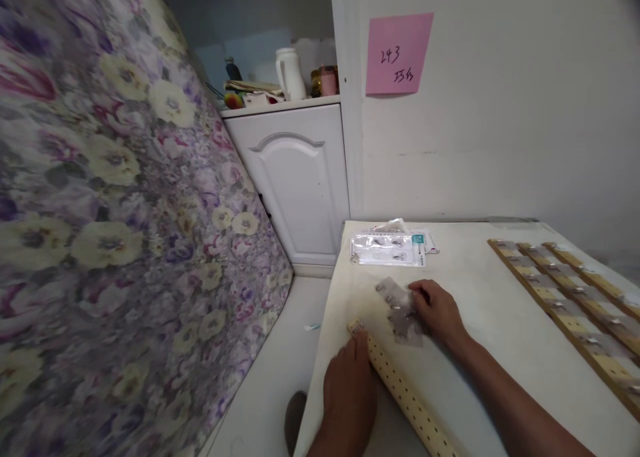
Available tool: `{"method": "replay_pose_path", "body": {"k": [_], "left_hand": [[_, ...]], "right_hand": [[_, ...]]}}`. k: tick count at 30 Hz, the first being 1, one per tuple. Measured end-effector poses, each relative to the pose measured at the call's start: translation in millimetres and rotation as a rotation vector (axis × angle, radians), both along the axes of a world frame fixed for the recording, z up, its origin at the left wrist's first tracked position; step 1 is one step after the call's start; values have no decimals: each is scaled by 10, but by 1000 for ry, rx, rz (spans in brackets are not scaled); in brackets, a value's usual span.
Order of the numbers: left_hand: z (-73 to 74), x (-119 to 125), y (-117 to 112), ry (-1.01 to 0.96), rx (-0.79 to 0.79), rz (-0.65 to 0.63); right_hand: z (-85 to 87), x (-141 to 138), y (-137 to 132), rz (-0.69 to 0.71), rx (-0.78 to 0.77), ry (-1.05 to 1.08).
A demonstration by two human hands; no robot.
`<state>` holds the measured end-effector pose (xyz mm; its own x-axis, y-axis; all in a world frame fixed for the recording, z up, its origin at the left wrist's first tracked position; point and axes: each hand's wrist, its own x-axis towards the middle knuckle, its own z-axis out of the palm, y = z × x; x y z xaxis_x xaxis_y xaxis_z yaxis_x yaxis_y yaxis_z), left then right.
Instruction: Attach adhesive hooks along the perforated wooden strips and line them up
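My left hand (pixel 350 387) grips the far end of a long, pale wooden strip (pixel 400 390) with rows of small holes. The strip lies slantwise along the table's near left side. My right hand (pixel 440 310) has its fingers closed at the right edge of a clear plastic sheet (pixel 400 310), thumb and forefinger together. Small dark shapes, too blurred to name, show on or under this sheet, just beyond the strip. The palm and lower fingers of my left hand are hidden from view.
Flat clear packets (pixel 387 249) with printed cards lie at the table's far left. Several wooden strips (pixel 565 304) carrying clear plastic pieces rest at right. The white table (pixel 480 270) meets a wall with a pink note (pixel 399 54). Floral fabric (pixel 125 210) hangs left.
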<state>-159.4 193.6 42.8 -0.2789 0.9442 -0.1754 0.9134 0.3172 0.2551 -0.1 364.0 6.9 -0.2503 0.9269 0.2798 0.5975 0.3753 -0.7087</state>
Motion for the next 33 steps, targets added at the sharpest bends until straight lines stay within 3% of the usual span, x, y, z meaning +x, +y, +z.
{"method": "replay_pose_path", "body": {"k": [7,16,20,25,33], "left_hand": [[-8,-12,-32,16,-23,-9],[26,-4,-100,8,28,-40],[81,-110,-193,-119,211,-44],[52,-320,-84,-371,485,153],[-44,-342,56,-468,454,123]], "right_hand": [[79,191,-37,254,-69,58],[39,108,-286,311,128,20],[164,-22,-423,299,203,95],[194,-353,-690,458,147,124],[117,-523,-742,466,208,-146]]}}
